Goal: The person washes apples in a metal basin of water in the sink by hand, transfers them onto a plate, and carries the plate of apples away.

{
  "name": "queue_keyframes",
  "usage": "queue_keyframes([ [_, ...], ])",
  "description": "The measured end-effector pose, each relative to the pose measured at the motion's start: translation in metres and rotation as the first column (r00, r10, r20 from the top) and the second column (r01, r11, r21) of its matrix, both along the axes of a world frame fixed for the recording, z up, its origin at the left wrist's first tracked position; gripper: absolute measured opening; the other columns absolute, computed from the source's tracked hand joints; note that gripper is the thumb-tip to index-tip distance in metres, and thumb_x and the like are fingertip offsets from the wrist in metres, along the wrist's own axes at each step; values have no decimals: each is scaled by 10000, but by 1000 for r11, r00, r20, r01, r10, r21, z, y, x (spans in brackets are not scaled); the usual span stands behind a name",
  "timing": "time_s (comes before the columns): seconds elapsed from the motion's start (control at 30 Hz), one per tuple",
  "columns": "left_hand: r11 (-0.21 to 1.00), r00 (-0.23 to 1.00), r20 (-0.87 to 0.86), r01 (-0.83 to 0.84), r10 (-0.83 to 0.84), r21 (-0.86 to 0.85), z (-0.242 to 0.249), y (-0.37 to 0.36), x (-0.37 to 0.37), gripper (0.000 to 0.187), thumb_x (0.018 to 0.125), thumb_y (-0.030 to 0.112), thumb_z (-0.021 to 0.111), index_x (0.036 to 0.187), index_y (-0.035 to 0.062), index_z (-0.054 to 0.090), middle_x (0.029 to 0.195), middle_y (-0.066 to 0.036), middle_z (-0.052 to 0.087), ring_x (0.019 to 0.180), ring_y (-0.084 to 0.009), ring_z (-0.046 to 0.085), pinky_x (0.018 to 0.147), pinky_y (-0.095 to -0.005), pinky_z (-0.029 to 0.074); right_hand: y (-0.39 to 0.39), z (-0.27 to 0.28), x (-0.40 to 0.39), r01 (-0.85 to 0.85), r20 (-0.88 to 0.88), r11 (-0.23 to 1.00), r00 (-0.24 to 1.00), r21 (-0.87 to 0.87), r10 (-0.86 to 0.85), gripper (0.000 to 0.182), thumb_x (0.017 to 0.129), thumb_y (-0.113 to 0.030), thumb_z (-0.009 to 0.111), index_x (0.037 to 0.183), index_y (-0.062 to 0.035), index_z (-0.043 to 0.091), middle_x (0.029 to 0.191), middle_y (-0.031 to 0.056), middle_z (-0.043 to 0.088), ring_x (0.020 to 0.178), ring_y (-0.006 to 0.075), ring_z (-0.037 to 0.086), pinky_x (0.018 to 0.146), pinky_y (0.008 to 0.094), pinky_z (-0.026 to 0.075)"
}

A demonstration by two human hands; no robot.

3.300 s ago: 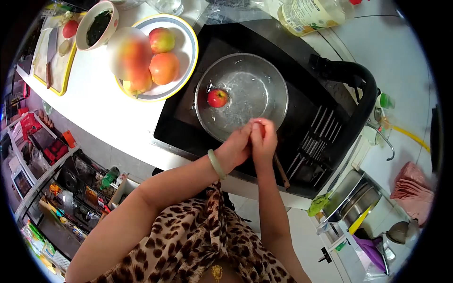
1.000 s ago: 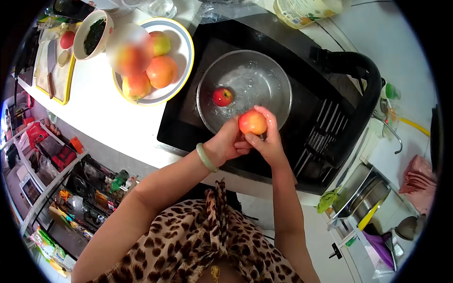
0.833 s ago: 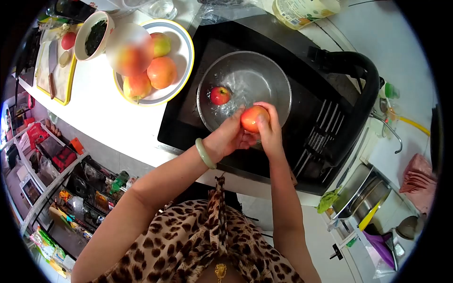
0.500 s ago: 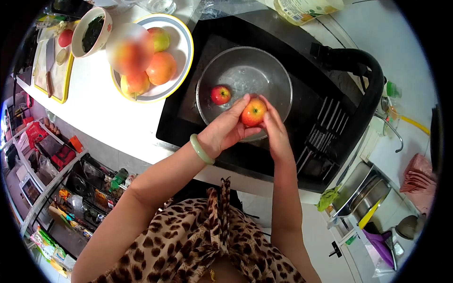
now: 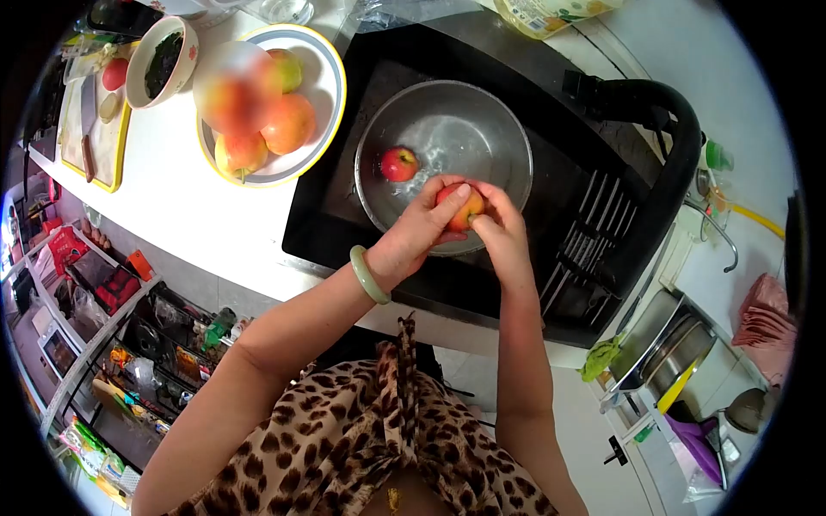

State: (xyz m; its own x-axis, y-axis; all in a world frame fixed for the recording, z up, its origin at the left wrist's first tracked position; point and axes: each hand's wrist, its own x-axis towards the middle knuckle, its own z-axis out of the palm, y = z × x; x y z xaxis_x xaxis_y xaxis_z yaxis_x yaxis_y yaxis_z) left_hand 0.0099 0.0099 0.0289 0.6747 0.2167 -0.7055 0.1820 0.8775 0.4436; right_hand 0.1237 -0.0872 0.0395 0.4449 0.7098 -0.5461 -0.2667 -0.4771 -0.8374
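Observation:
Both hands hold one red and yellow apple over the near edge of a round metal basin. My left hand, with a pale green bangle at its wrist, wraps round the apple from the left, its thumb lying on top. From the right my right hand grips the same apple, its thumb at the near side. Another red apple sits in water at the basin's left side. The basin stands in a black sink.
Left of the sink, a plate bears several apples, partly blurred. Beyond it are a bowl of dark greens and a cutting board with a knife. A black faucet arches at the right beside a metal rack.
The held apple has turned, and its stem end now faces down toward my right thumb. My left thumb has moved onto its top. The apple in the basin has rolled slightly.

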Motion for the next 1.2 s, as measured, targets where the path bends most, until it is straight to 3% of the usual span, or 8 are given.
queue_keyframes([
  [0.6, 994, 996, -89, -22, 13, -103, -31, -4, -5, 414, 962, 460, 491, 1211, 130, 489, 1141, -65, 568, 994, -169, 581, 828, -311, 500, -14, -41, 16, -168, -100, 983, 982, -69, 161, 462, 800, -17, 535, 1262, -28, 547, 1129, 75, 613, 1043, 133, 564, 922, 278, 430],
  [0.77, 925, 991, -75, -130, 110, -356, -60, 8, -11, 474, 928, 515, 525, 1203, 135, 455, 1132, -88, 568, 916, -240, 610, 812, -378, 514, 4, -85, 53, 206, 172, 973, 967, -104, -186, 315, 912, -88, 543, 1214, -25, 603, 1184, 81, 626, 990, 155, 599, 920, 298, 452],
  [0.83, 897, 973, -149, -222, 177, -382, -66, 8, -11, 465, 928, 516, 523, 1206, 149, 458, 1130, -89, 576, 891, -252, 615, 811, -395, 512, 9, -138, 70, 438, 144, 898, 886, 53, -440, 267, 936, -122, 540, 1162, -7, 624, 1148, 91, 636, 990, 165, 599, 915, 294, 458],
  [0.9, 865, 944, -224, -316, 244, -389, -74, 6, -12, 460, 934, 505, 517, 1221, 149, 461, 1141, -103, 578, 915, -261, 615, 814, -404, 515, 7, -202, 61, 633, 40, 769, 769, 85, -638, 235, 946, -158, 546, 1067, 16, 645, 1075, 114, 654, 948, 185, 610, 895, 293, 478],
  [0.97, 829, 908, -288, -402, 305, -390, -87, 2, -13, 461, 945, 481, 508, 1246, 135, 464, 1164, -130, 573, 990, -266, 609, 822, -408, 525, 7, -208, 34, 646, -500, 759, 633, -79, -591, 233, 946, -170, 544, 1051, 18, 633, 1025, 113, 665, 898, 204, 626, 873, 297, 492],
  [1.03, 822, 888, -320, -436, 329, -367, -91, 0, -13, 447, 949, 464, 508, 1254, 141, 465, 1184, -123, 565, 1017, -257, 596, 844, -412, 515, 8, -158, 21, 517, -727, 846, 529, -133, -438, 243, 934, -163, 555, 1079, 25, 607, 1038, 136, 661, 925, 232, 638, 894, 316, 488],
  [1.13, 842, 921, -225, -384, 319, -378, -98, -1, -17, 446, 955, 457, 497, 1272, 144, 462, 1212, -113, 551, 1057, -248, 575, 883, -410, 495, 5, -67, 10, 72, -378, 995, 921, -73, -94, 296, 932, -174, 556, 1162, 10, 581, 1138, 165, 626, 1056, 261, 604, 930, 330, 464],
  [1.2, 845, 945, -111, -324, 307, -426, -91, -7, -12, 454, 956, 462, 492, 1279, 144, 462, 1223, -103, 546, 1075, -240, 564, 902, -401, 481, -2, -51, -2, -92, 186, 996, 979, 15, 88, 324, 936, -194, 553, 1206, -16, 566, 1204, 171, 591, 1126, 276, 563, 951, 349, 443],
])
